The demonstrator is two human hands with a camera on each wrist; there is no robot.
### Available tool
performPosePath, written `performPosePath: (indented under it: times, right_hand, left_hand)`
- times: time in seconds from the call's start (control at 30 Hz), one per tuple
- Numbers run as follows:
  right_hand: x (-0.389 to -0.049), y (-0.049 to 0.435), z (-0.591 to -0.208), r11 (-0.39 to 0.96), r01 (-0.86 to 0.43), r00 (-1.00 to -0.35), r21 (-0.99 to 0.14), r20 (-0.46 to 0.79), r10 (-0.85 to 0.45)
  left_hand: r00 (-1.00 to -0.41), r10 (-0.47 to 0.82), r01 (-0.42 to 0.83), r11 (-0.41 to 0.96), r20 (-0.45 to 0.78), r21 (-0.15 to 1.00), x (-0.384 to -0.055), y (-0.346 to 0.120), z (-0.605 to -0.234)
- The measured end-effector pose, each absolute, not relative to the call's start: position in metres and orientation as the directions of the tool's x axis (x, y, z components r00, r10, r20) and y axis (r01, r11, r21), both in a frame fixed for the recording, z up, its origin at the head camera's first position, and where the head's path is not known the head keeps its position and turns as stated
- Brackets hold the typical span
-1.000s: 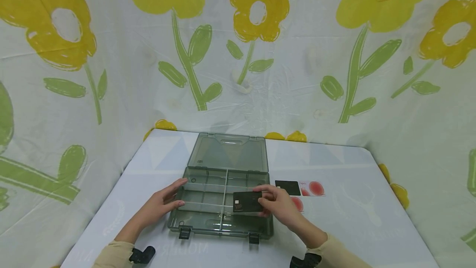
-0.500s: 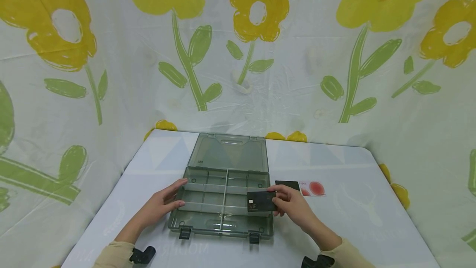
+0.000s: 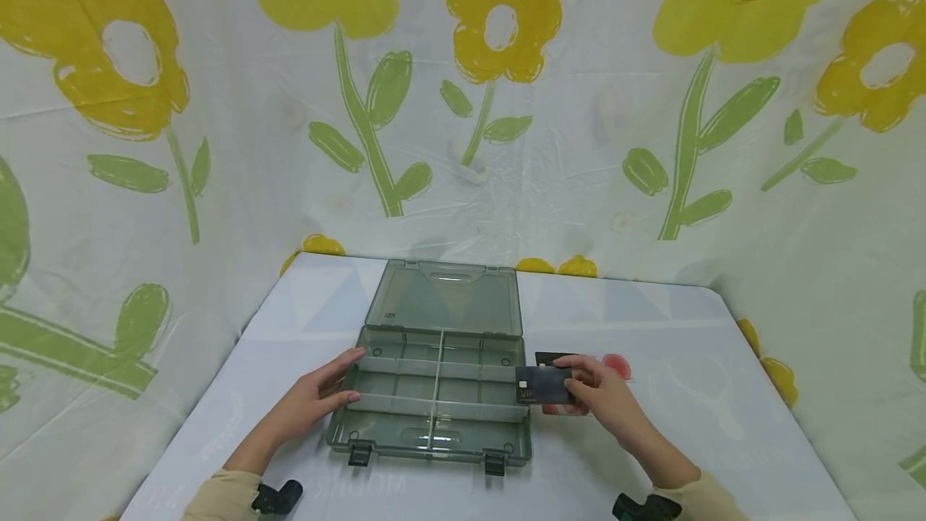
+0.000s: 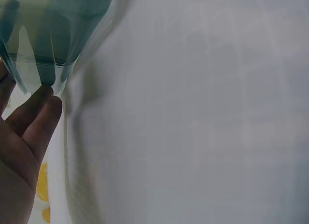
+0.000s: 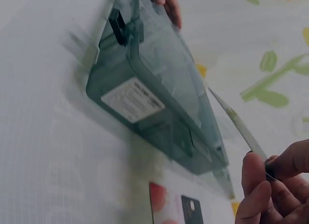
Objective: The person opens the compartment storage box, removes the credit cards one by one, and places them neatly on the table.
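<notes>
My right hand (image 3: 608, 396) pinches a black card (image 3: 541, 385) marked VIP between thumb and fingers, just past the right side of a grey-green see-through plastic box (image 3: 499, 427). In the right wrist view the card (image 5: 236, 120) shows nearly edge-on. The box's lid (image 3: 444, 296) is folded back, and dividers split its inside into compartments. Fingers straight, my left hand (image 3: 311, 399) rests at the box's left side; the left wrist view shows fingertips touching the wall. Cards with red circles (image 3: 617, 366) and a dark card (image 3: 546, 358) lie right of the box, partly hidden by my right hand.
Two dark latches, such as the right one (image 3: 495, 464), hang open at the box's front. The white table (image 3: 694, 392) runs back to a flower-printed curtain (image 3: 564, 183). A label (image 5: 133, 99) is stuck on the box's right wall.
My right hand has carried the VIP card rightward, from over the box's right compartments to beyond its right wall, above the lying cards. My left hand has stayed in place.
</notes>
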State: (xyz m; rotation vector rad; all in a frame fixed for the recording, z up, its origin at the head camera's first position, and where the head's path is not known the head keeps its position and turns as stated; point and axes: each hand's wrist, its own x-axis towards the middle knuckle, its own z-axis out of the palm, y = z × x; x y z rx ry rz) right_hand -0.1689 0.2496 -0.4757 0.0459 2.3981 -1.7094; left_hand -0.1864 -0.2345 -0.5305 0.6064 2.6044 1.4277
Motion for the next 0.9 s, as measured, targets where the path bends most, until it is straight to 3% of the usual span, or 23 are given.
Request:
performPosePath:
  times: [0.9]
  right_hand:
    - [-0.169,0.328,-0.499,0.419,0.235,-0.971,-0.877,-0.233,0.058]
  left_hand:
    - [-0.912,0.397,0.305,0.479,0.107,0.823,-0.186,-0.235,-0.531]
